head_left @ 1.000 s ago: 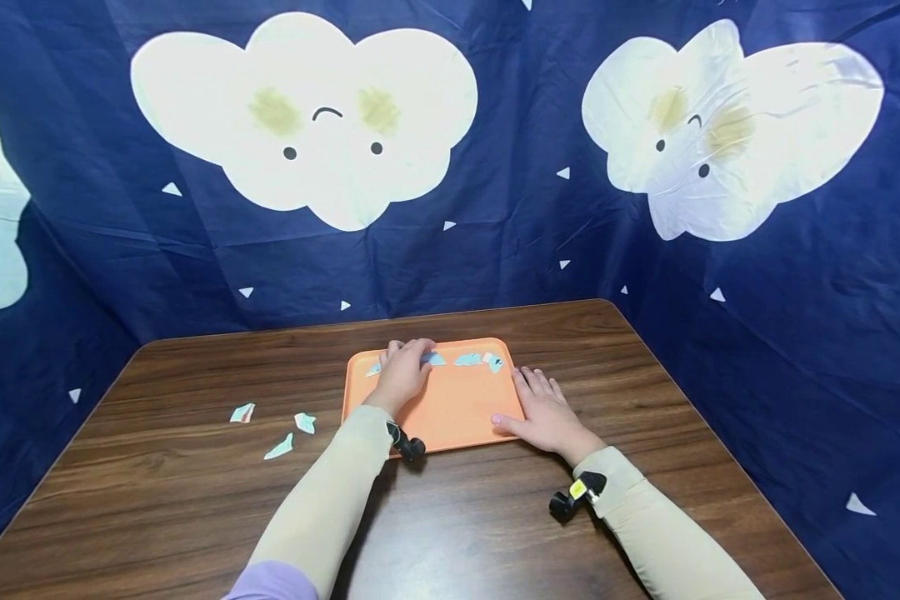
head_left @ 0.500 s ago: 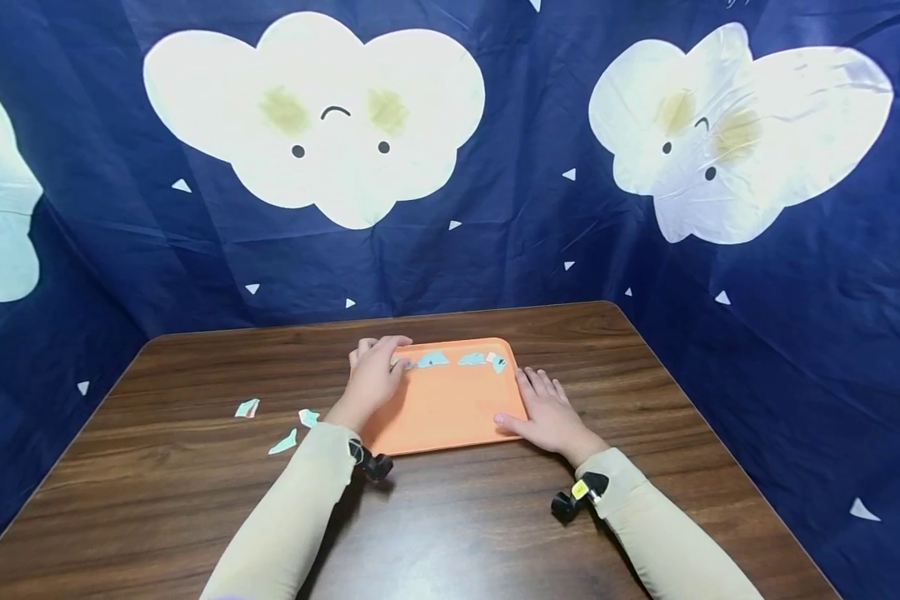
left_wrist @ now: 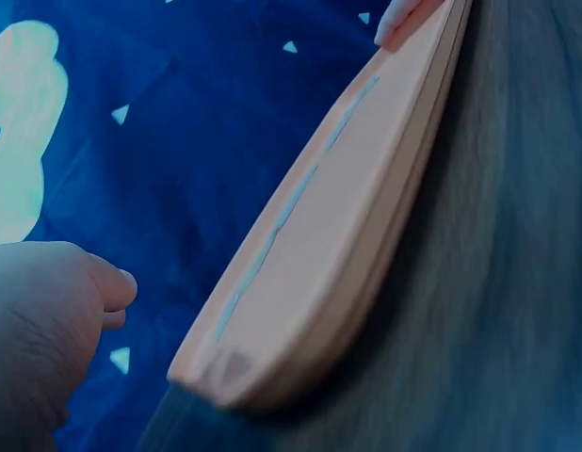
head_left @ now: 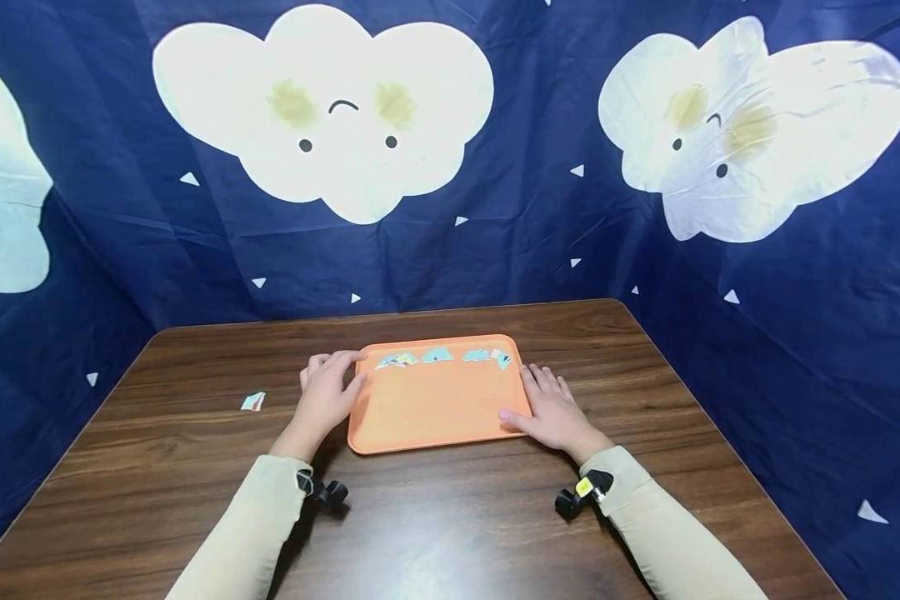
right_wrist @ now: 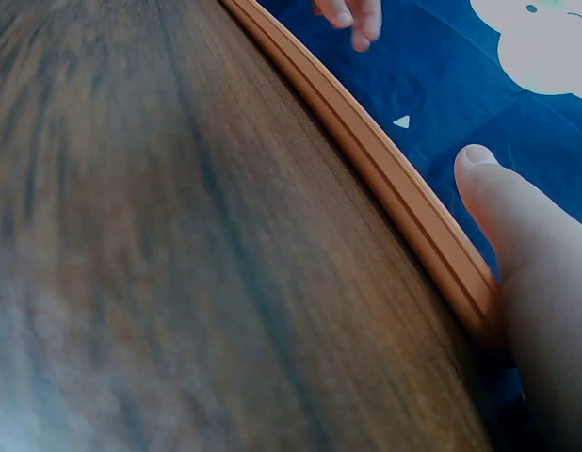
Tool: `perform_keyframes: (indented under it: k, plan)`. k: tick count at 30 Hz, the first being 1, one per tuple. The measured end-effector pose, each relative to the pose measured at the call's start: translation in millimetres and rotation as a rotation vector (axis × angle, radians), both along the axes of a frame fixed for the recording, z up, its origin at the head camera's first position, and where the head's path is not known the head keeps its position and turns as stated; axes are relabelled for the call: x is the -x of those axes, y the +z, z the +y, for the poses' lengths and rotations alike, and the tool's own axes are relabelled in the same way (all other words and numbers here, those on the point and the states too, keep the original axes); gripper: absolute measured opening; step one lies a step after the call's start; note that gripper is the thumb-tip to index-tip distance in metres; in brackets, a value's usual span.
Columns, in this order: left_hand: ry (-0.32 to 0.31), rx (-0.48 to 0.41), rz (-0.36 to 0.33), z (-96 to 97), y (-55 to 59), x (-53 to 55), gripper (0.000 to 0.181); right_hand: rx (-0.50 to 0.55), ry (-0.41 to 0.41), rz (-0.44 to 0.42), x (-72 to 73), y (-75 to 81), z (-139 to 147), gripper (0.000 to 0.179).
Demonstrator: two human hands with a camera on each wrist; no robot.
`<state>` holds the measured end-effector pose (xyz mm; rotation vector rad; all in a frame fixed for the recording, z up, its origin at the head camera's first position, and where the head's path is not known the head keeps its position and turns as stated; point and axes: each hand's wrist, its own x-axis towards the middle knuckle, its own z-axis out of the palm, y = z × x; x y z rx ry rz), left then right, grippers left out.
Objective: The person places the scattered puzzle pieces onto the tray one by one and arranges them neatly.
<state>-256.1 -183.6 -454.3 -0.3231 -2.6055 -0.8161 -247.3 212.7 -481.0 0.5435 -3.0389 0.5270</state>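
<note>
An orange tray (head_left: pixel 435 408) lies on the table, with a row of torn pale-blue paper pieces (head_left: pixel 437 355) along its far side. My left hand (head_left: pixel 326 396) is at the tray's left edge, fingers loosely extended and nothing seen in them. In the left wrist view its thumb (left_wrist: pixel 112 282) shows apart from the tray. My right hand (head_left: pixel 558 417) rests against the tray's right edge, fingers spread outside it and thumb over the rim. One loose paper scrap (head_left: pixel 252 402) lies on the table left of my left hand.
The brown wooden table (head_left: pixel 450 525) reaches back to a dark blue curtain (head_left: pixel 525 242) printed with white clouds. More curtain hangs at both sides. Small black cameras (head_left: pixel 332 496) are strapped to both wrists.
My left hand has moved left from over the tray's paper row to its left edge, uncovering the row. It now hides two loose table scraps. The right hand stays at the tray.
</note>
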Motion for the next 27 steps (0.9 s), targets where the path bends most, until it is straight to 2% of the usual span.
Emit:
perform_keyframes:
  k: [9,16,20,27]
  plan:
    - [0.050,-0.008,0.024,-47.0,-14.1,-20.8,0.031,0.002,0.007,0.003,0.2,-0.7,0,0.106]
    - [0.119,0.013,0.000,-79.2,-22.7,-31.8,0.034,0.006,0.010,0.001,0.1,-1.3,-1,0.106]
    - [0.126,0.024,-0.006,-89.0,-26.3,-35.0,0.035,0.007,0.012,0.007,0.7,-2.0,-1,0.106]
    - [0.099,0.095,-0.042,-89.4,-29.9,-38.1,0.044,0.007,0.008,-0.002,-0.7,0.9,-1,0.105]
